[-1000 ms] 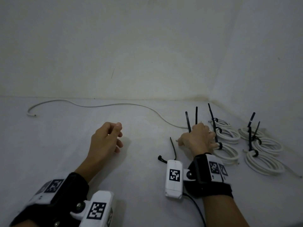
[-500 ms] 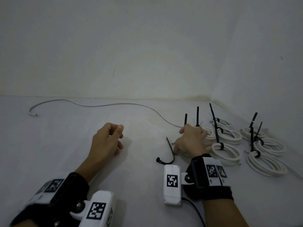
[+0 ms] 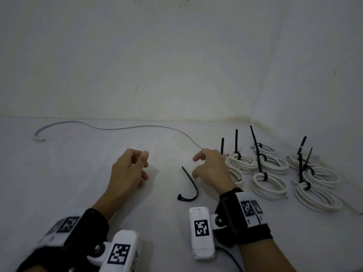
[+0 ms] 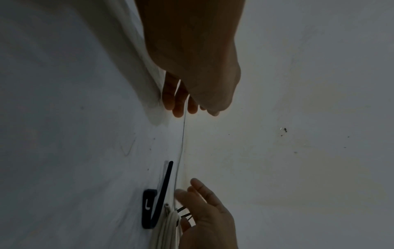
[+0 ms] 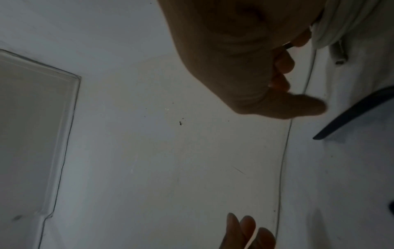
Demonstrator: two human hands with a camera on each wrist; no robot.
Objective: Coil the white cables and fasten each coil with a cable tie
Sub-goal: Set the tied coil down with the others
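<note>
The white surface [image 3: 78, 173] carries about 7 tied coils [image 3: 269, 185] at 3 o'clock. 1 loose white cable [image 3: 121, 128] runs from 10 o'clock toward the right hand [image 3: 213, 169]. That hand hovers beside the nearest coil, fingers spread, gripping nothing. The left hand [image 3: 128, 171] idles, fingers loosely curled and empty. 1 spare cable tie [image 3: 191, 186] lies just left of the right hand. Recommendation: draw the cable in, wind even loops matching existing coils, then tie.
</note>
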